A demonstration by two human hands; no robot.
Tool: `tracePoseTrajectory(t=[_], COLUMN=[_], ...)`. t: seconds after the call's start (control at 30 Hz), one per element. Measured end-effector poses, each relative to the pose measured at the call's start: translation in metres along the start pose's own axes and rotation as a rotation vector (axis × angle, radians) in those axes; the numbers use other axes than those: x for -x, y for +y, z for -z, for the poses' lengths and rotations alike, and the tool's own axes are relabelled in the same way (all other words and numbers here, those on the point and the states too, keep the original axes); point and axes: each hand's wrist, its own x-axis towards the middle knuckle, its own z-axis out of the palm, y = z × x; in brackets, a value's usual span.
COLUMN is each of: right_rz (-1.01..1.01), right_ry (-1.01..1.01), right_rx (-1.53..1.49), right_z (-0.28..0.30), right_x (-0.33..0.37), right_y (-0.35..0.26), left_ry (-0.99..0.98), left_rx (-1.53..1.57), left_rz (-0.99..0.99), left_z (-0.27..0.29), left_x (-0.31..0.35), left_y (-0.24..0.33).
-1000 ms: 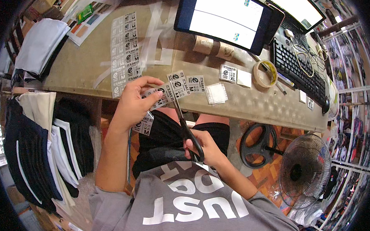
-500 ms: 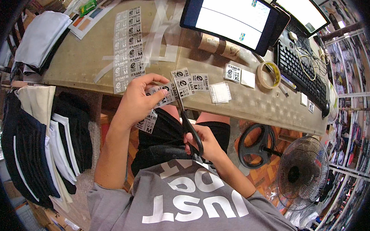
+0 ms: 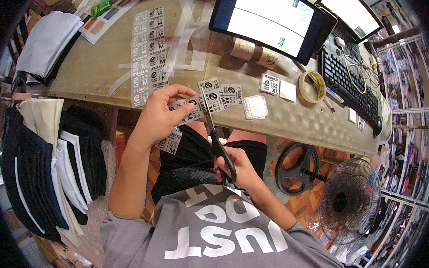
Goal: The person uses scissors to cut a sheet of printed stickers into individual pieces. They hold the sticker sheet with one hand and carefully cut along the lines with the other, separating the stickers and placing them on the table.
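Observation:
My left hand pinches a strip of printed transfer labels between thumb and fingers, near the table's front edge. The strip's lower end hangs down below the hand. Black-handled scissors are held in my right hand, fingers in the loops. Their blades point away from me and lie across the label strip, just right of my left fingertips. Several printed labels rest on the table edge right beside the blades. A longer label sheet lies flat beyond my left hand.
Right of the blades are blank white squares, a small label stack and a tape roll. A screen and keyboard stand farther back. Folded garments lie at left; a fan stands at lower right.
Almost nothing differs. The scissors and my right hand have shifted very slightly; my left hand keeps its hold on the label strip.

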Motion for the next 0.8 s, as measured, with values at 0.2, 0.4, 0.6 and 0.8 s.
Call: tracePoseTrajectory(t=[0.2,0.4,0.6,0.8], right_rz=[0.003,-0.016,-0.003,0.002], right_ry=[0.012,0.040,0.071,0.091], right_rx=[0.046,0.098,0.105,0.076], right_z=[0.001,0.001,0.003,0.006], right_x=[0.001,0.002,0.002,0.000], right_y=[0.003,0.001,0.001,0.006], left_ry=[-0.010,-0.025,-0.177,-0.264], left_rx=[0.018,0.020,0.129,0.049], left_rz=[0.003,0.023,0.254,0.260], left_z=[0.000,0.002,0.021,0.052], left_x=[0.000,-0.001,0.003,0.004], left_y=[0.000,-0.003,0.017,0.006])
